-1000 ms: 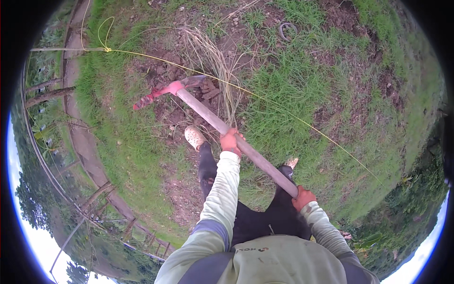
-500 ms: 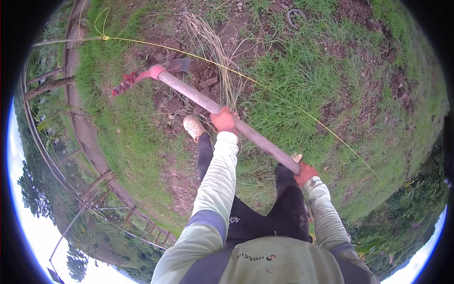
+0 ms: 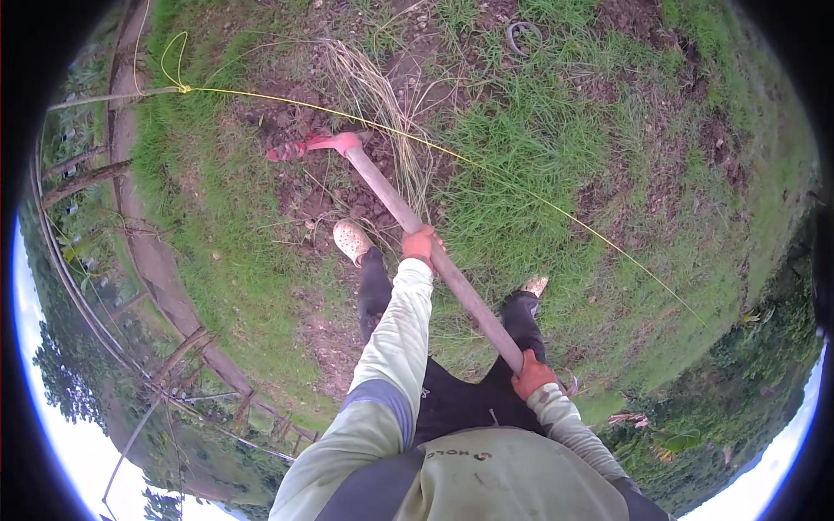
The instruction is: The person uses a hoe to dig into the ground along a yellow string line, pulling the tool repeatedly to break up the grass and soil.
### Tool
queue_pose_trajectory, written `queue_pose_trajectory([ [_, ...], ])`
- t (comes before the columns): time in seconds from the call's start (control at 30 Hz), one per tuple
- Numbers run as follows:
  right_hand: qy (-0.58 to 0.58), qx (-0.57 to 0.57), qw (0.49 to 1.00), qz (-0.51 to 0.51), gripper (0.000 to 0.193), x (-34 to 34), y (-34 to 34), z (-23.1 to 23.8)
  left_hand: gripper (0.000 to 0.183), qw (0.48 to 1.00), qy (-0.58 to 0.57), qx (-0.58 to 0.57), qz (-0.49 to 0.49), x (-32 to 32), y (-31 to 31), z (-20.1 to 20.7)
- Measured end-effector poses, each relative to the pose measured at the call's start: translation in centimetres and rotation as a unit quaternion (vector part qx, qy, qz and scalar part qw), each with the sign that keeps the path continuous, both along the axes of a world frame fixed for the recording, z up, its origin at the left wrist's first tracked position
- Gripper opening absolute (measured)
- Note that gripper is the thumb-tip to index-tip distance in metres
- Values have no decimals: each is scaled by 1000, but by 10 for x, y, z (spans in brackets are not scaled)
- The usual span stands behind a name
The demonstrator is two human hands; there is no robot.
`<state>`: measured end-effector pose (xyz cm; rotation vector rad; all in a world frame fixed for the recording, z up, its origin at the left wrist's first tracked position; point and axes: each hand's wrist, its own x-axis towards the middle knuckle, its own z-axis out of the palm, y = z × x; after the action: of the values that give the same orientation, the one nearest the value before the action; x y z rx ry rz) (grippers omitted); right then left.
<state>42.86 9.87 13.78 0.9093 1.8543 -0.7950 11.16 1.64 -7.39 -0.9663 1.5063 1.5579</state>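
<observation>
I grip a mattock (image 3: 382, 189) by its long wooden handle with both hands. My left hand (image 3: 420, 244) is wrapped round the middle of the shaft. Close to the butt end, my right hand (image 3: 532, 375) is closed on it beside my right thigh. The red head is low at the far end, over a patch of loose brown soil (image 3: 295, 195). Its narrow red arm points left; the broad blade on the other side is mostly hidden, apparently in the soil or behind the head.
A taut yellow string (image 3: 473, 162) crosses beyond the mattock head, tied to a stick (image 3: 104, 97) at far left. Dry straw (image 3: 373, 82) lies over the soil. A grey ring (image 3: 524, 39) rests in the grass. My clogs (image 3: 351, 240) flank the handle. Wooden railing (image 3: 178, 352) runs along the left.
The mattock head has moved right and come down to the soil. My right hand has drawn back toward my body and left, making the handle steeper. Both hands keep their grip.
</observation>
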Motion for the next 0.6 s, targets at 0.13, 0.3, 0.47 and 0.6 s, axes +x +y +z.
queue_pose_trajectory([
  [0.13, -81, 49, 996, -1, 46, 90, 8, -49, 11, 999, -5, -12, 33, 80, 10, 14],
  [0.3, -29, 75, 997, 8, 33, 148, 32, -70, 12, 998, 27, -10, 64, 124, 12, 18],
  [0.47, 138, 112, 984, 27, 32, 152, 99, -95, 26, 984, 130, 6, 121, 121, 36, 103],
  [0.6, 361, 49, 931, 14, 25, 79, 145, -69, 16, 944, 303, 42, 123, 92, 52, 256],
])
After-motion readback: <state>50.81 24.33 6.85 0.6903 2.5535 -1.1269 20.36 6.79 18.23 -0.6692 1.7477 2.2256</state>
